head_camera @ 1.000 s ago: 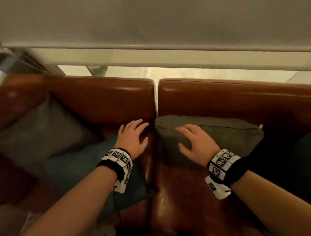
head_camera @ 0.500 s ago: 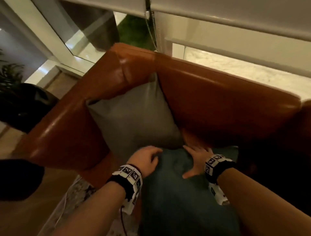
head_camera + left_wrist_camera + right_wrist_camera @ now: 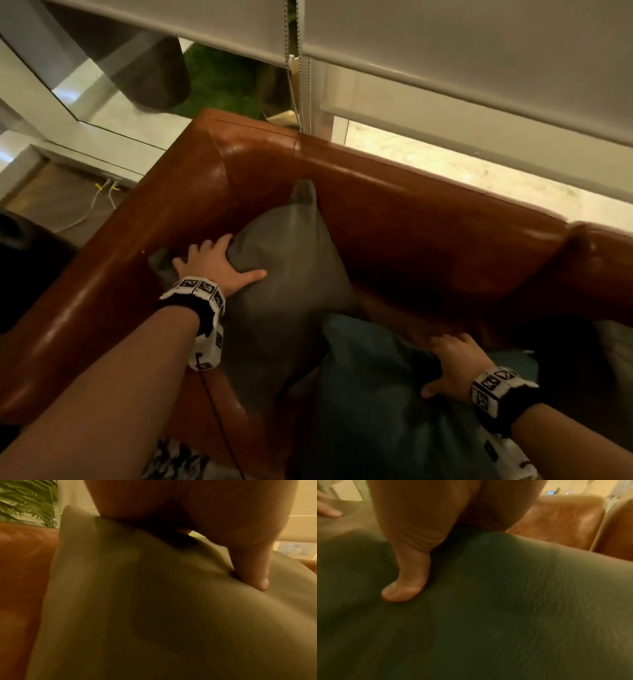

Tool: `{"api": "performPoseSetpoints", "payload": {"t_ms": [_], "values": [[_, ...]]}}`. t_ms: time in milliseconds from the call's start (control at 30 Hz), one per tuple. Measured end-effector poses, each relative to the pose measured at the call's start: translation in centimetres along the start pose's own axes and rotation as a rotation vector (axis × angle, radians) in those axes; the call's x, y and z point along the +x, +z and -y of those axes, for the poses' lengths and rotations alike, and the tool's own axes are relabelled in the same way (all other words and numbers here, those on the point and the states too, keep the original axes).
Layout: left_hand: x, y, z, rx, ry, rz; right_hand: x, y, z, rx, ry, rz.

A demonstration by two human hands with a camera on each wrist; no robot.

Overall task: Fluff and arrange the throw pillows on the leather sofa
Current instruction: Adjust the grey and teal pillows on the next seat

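While left hand (image 3: 215, 265) grips grey pillow (image 3: 291, 274) at its left edge, corner pointing up-frame, newly tilted, right hand (image 3: 454, 365) grips teal pillow (image 3: 370, 394), lower right.

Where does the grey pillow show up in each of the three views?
Head: grey pillow left of centre, propped in the sofa corner, left hand gripping its left edge.
Left wrist: grey pillow fills most of the picture, with the thumb pressing in at upper right.
Right wrist: only a strip at upper left, behind the teal pillow.
Shared landmark: the brown leather sofa.
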State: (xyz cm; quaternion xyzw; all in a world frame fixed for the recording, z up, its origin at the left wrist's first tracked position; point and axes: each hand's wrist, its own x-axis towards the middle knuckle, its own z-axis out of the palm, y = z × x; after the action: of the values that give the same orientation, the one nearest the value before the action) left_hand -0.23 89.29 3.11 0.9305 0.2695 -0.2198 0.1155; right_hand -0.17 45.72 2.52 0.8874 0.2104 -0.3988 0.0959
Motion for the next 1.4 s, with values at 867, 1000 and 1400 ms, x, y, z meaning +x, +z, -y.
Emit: {"api": "performPoseSetpoints", "payload": {"t_ms": [867,1000,1400], "values": [[-6.0,1.5,-5.7,0.136,-0.056,-0.095,5.2,2.3,-4.7,0.32,-0.282,-0.097],[-8.2,1.4,-6.7,0.113,0.149,-0.311,5.7,0.4,-2.5,0.139,-0.178,0.002],[-4.2,12.0,4.6,-1.128,-0.509,-0.174,6.7,-0.3,-1.3,0.319,-0.13,0.012]]}}
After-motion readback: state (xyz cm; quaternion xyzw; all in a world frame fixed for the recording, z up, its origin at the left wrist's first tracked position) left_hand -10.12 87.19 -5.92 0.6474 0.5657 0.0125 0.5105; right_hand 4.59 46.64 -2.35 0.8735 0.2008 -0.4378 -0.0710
